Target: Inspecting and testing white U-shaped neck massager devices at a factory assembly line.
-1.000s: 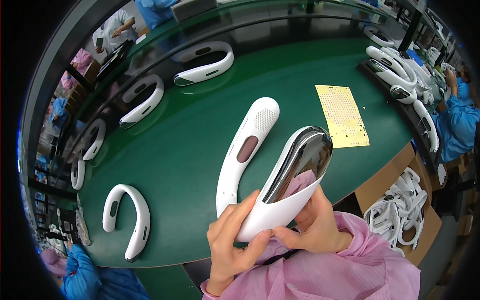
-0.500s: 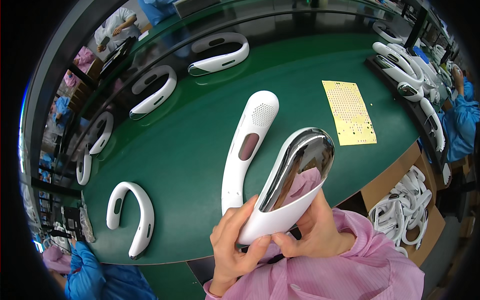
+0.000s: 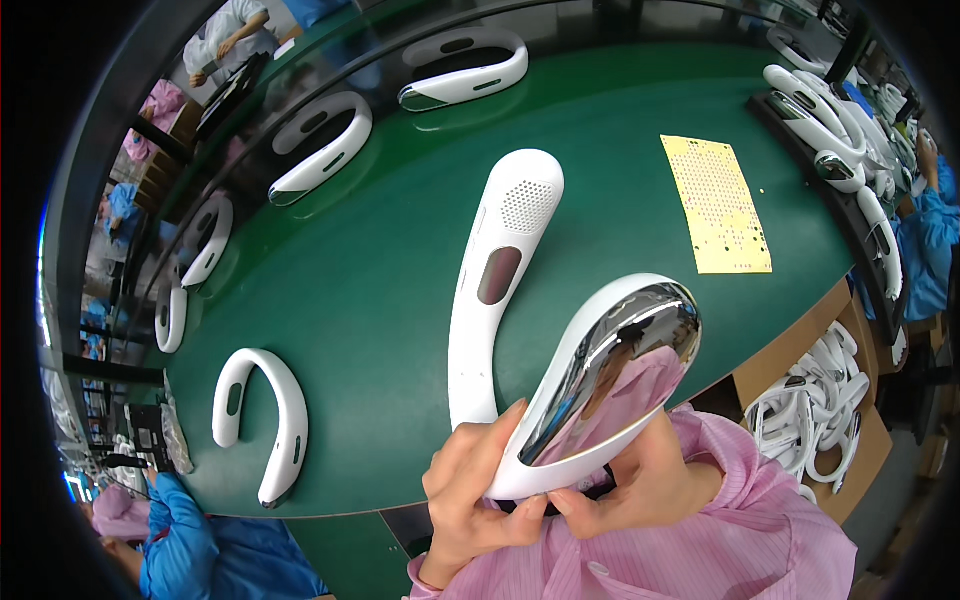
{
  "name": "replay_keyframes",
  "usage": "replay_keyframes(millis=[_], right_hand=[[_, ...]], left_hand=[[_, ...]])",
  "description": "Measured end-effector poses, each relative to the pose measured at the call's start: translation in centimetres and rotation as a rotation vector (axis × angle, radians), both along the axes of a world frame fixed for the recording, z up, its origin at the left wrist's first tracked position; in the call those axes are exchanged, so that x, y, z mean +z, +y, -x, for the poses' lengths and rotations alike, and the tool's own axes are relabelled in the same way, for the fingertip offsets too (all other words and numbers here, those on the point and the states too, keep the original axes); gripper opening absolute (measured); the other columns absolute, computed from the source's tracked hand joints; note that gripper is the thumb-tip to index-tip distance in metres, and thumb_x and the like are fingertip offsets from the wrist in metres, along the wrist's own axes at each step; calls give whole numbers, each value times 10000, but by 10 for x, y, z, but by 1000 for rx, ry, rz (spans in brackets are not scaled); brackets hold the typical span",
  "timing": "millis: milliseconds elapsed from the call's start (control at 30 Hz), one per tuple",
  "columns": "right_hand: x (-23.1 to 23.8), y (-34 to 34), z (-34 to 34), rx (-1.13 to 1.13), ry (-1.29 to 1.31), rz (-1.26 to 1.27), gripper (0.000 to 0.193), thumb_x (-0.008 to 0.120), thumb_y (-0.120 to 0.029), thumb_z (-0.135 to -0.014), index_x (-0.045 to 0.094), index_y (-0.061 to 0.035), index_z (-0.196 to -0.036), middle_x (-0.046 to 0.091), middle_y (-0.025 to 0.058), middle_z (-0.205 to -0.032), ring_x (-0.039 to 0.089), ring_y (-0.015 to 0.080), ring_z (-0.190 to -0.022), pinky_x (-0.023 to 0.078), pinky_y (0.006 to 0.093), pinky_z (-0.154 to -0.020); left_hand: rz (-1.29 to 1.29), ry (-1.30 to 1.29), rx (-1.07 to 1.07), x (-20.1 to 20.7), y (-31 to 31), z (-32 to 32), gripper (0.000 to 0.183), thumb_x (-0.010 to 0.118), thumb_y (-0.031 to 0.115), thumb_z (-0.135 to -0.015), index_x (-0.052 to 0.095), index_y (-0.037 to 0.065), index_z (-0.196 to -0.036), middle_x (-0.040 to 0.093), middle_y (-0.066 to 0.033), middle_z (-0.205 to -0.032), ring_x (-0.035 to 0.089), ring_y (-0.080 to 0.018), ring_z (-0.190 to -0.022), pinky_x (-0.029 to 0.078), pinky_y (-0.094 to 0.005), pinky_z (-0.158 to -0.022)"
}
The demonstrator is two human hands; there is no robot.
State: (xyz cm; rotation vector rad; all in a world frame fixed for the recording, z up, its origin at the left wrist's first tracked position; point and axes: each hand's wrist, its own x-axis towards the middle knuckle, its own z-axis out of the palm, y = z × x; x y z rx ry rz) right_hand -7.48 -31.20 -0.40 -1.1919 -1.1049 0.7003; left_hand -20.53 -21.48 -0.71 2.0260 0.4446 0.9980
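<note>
Both my hands hold a white neck fan (image 3: pixel 562 400) close to my body, its broad mirror-chrome end tilted up toward me. My left hand (image 3: pixel 475 490) wraps the lower left side, with its thumb at the lower edge. From the right, my right hand (image 3: pixel 640 480) grips it, its fingers partly hidden behind the casing and its thumb near the left one. Beyond my left hand a white arm (image 3: pixel 477 330) with a perforated tip and a dark oval window reaches away over the table; it looks like the same fan's other arm, but the join is hidden.
On the green table (image 3: pixel 370 390) lie another neck fan (image 3: pixel 290 410) at left, several along the far edge, and a yellow perforated sheet (image 3: pixel 717 205) at right. A black rack (image 3: pixel 850 220) holds more fans. A cardboard box (image 3: pixel 860 460) of white parts stands lower right. Co-workers sit around.
The chrome end has come lower and slightly right, tilting so that more of its mirrored face shows. My hands keep their grip. The view has shifted a little, moving the table's things upward.
</note>
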Motion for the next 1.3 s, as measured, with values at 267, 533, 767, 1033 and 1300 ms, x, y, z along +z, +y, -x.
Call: replay_keyframes(millis=[267,533,767,1033,1300], right_hand=[[-3,-1,4,-14,-63,-24,807,722,-197,-683,247,98,-1264,474,186,-1156,540,220,-1014,452,301,-836],[3,-3,4,8,-85,-24,794,705,-173,-698,231,91,-1278,475,179,-1144,517,217,-1044,439,316,-848],[23,-5,-62,-327,-246,-198,949,780,-191,-662,170,12,-1360,299,163,-1311,457,261,-1144,398,385,-943],[57,-15,-85,196,-800,308,395,674,-359,-760,538,-29,-929,585,87,-794,596,226,-676,455,313,-581],[43,-16,-56,119,-75,74,417,567,-162,-878,366,42,-1181,557,116,-996,536,119,-859,439,259,-706]], left_hand=[[-36,-113,21,-8,-1,-3,537,696,265,-651,608,-95,-1040,584,-122,-743,553,-161,-552,433,-251,-488],[-37,-137,11,-9,-1,-4,548,702,260,-656,597,-99,-1057,582,-121,-741,550,-162,-555,431,-248,-490],[-126,273,-389,44,45,-21,524,686,266,-728,548,29,-1174,581,-76,-691,540,-202,-506,430,-300,-450],[-519,28,-25,69,48,-72,306,724,88,-634,598,32,-906,612,-119,-913,558,-270,-833,453,-337,-717],[702,-374,-191,18,-19,-67,695,520,479,-845,337,-47,-1260,457,-149,-1196,470,-239,-1095,365,-352,-929]])
